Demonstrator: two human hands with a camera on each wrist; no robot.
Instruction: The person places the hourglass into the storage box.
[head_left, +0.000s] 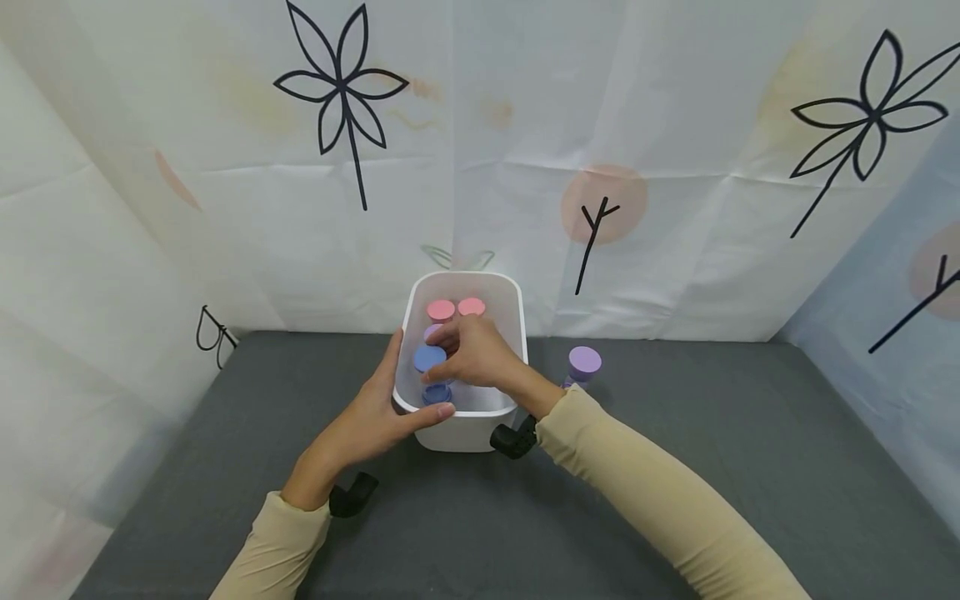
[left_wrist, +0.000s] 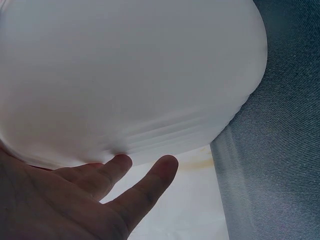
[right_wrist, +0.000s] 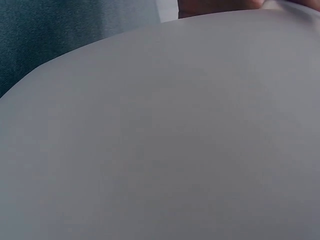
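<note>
A white bin stands on the table. My left hand braces its front left corner, the thumb lying along the front rim and the fingers against the left wall. In the left wrist view, its extended fingers press on the wall. Reaching inside, my right hand has fingers and thumb round a small cylinder with a flat blue top. A darker blue piece sits in front of it. Behind are a purple top, partly covered by the fingers, and pink tops.
Right of the bin stands another small cylinder with a flat purple top, its lower part hidden by my right forearm. The dark grey tabletop ends at a patterned white cloth backdrop. The bin's wall fills most of the right wrist view.
</note>
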